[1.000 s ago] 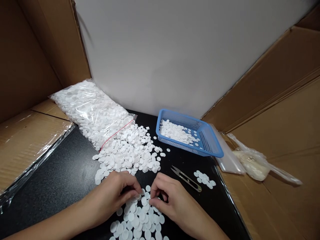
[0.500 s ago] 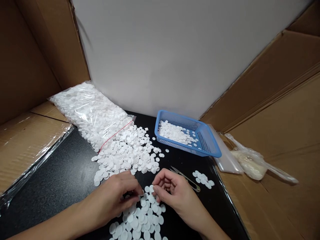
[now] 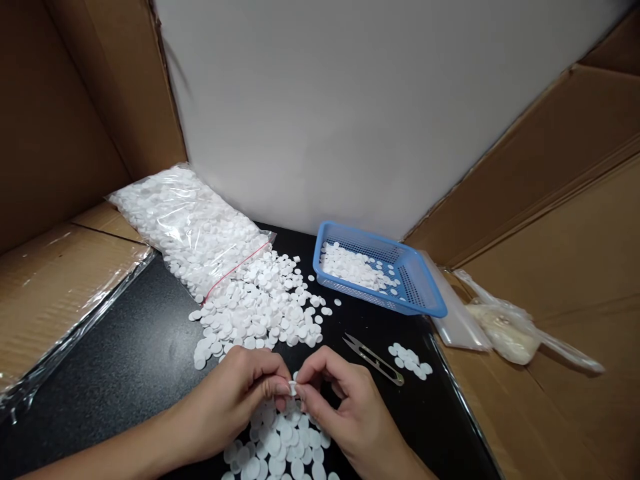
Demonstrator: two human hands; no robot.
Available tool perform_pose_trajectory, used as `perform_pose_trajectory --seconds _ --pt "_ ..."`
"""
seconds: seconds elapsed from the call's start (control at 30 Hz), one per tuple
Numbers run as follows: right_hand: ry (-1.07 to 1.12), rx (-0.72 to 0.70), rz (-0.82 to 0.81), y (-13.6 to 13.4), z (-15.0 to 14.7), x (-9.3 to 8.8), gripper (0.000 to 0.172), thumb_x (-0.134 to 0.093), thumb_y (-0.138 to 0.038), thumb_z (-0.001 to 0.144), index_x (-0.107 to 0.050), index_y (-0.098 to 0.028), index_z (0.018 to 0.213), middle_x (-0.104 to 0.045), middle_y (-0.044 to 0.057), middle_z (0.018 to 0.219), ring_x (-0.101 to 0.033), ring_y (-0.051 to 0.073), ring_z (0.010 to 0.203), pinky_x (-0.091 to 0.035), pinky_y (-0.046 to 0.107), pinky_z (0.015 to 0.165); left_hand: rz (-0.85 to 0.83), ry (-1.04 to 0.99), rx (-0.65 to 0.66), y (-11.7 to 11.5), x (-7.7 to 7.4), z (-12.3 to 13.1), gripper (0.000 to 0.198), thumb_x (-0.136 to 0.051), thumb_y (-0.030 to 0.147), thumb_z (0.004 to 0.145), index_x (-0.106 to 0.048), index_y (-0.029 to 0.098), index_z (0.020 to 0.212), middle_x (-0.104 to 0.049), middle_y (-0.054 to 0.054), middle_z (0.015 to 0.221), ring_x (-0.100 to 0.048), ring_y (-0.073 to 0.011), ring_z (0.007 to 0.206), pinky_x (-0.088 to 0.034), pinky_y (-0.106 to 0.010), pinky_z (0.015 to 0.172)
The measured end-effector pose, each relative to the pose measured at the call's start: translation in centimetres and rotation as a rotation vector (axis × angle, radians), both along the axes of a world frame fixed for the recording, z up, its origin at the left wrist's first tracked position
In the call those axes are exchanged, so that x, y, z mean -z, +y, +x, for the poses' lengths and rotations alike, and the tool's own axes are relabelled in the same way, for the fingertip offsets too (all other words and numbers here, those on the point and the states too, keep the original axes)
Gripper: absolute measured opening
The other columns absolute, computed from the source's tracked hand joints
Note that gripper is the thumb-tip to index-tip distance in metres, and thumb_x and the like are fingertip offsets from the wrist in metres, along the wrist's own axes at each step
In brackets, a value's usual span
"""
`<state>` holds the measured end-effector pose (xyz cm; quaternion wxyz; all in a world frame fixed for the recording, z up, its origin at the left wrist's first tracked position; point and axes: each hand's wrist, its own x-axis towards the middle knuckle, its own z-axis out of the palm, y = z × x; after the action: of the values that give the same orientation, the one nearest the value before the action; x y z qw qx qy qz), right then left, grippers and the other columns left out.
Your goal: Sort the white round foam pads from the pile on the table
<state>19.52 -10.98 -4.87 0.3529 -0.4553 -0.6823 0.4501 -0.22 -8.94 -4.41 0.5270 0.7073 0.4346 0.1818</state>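
Observation:
Between the fingertips of both hands is a small white disc (image 3: 293, 387), seen partly edge-on. My left hand (image 3: 250, 387) pinches it from the left with thumb and finger. From the right, my right hand (image 3: 340, 393) pinches the same disc. Directly below the hands lies a spread of loose white discs (image 3: 280, 440) on the black table. A larger heap of discs (image 3: 260, 307) lies beyond, spilling from a clear zip bag (image 3: 185, 207) with a red seal line. Thread snips (image 3: 373, 359) lie just right of my right hand.
A blue perforated basket (image 3: 430, 297) holding white discs stands at the back right. A small group of discs (image 3: 410, 360) lies near the table's right edge. Flat clear bags (image 3: 460, 320) and a knotted plastic bag (image 3: 505, 330) rest on cardboard. Cardboard walls (image 3: 565, 200) flank the table.
My hands have come together from apart, and a white disc is now pinched between them. The thread snips are more fully exposed. The view has shifted slightly.

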Motion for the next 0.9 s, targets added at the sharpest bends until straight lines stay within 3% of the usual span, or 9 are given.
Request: perform_pose_trajectory --seconds 0.23,0.5,0.63,0.77,0.9 --pt "0.002 0.013 -0.043 0.1 0.2 0.1 0.009 -0.055 -0.021 0.088 -0.061 -0.020 0.081 -0.063 -0.001 0.072 -0.061 0.014 0.065 -0.046 0.024 0.060 -0.065 0.027 -0.020 0.1 -0.1 0.0 0.036 -0.043 0.035 0.101 -0.062 0.017 0.076 -0.065 0.001 0.070 -0.050 -0.0116 0.062 -0.036 -0.022 0.059" --pt "-0.069 0.039 -0.069 0.9 1.6 0.2 0.009 -0.058 -0.025 0.091 -0.065 -0.020 0.089 -0.066 0.000 0.075 -0.063 0.016 0.068 -0.048 0.025 0.063 -0.094 -0.052 -0.127 1.3 -1.1 -1.2 0.022 -0.063 0.034 0.087 -0.068 0.017 0.074 -0.066 0.001 0.070 -0.055 -0.0141 0.069 -0.039 -0.023 0.065" --pt "-0.026 0.007 -0.030 0.2 0.6 0.0 0.008 -0.058 -0.021 0.088 -0.066 -0.019 0.087 -0.069 0.000 0.075 -0.063 0.014 0.067 -0.048 0.023 0.061 -0.160 -0.041 -0.045 0.7 -0.5 -0.4 0.024 -0.069 0.037 0.084 -0.064 0.017 0.073 -0.060 0.004 0.065 -0.050 -0.0126 0.063 -0.035 -0.022 0.058" --pt "0.006 -0.025 0.052 -0.4 -0.4 0.0 0.010 -0.056 -0.018 0.088 -0.066 -0.019 0.087 -0.069 0.001 0.076 -0.062 0.013 0.066 -0.047 0.022 0.060 -0.032 0.012 0.038 0.1 -0.1 0.1 0.031 -0.061 0.039 0.092 -0.056 0.018 0.069 -0.052 0.005 0.065 -0.045 -0.0114 0.063 -0.031 -0.021 0.056" --pt "0.042 0.029 0.043 -0.4 -0.5 0.1 0.006 -0.057 -0.020 0.089 -0.061 -0.021 0.084 -0.065 -0.001 0.074 -0.060 0.013 0.065 -0.047 0.022 0.060 0.153 0.046 0.087 0.3 -0.1 0.0 0.030 -0.044 0.031 0.098 -0.055 0.019 0.072 -0.058 0.002 0.070 -0.052 -0.0123 0.065 -0.036 -0.021 0.060"
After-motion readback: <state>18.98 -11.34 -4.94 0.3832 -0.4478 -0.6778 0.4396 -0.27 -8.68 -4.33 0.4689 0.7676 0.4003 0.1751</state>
